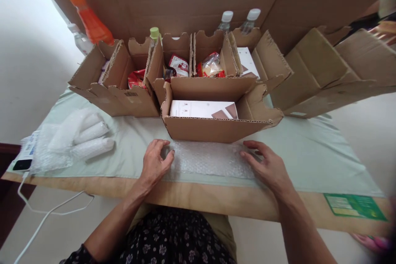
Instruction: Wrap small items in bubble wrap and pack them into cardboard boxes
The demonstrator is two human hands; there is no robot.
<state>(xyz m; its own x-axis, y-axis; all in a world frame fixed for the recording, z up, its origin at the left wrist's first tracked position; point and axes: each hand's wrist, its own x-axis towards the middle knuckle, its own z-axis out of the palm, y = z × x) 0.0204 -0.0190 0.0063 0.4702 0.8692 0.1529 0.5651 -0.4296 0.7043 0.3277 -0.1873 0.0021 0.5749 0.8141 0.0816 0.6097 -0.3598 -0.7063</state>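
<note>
On the counter (216,198), an open cardboard box (216,131) stands mid-frame; bubble wrap (210,160) lies just below it. Light, even tension from both ends should keep the sheet flat. Its long axis runs left to right, ends toward the frame's sides. The left hand (156,160) and right hand (268,166) flank it, fingers (255,144) partly open; whether either pinches it, I cannot tell.
</note>
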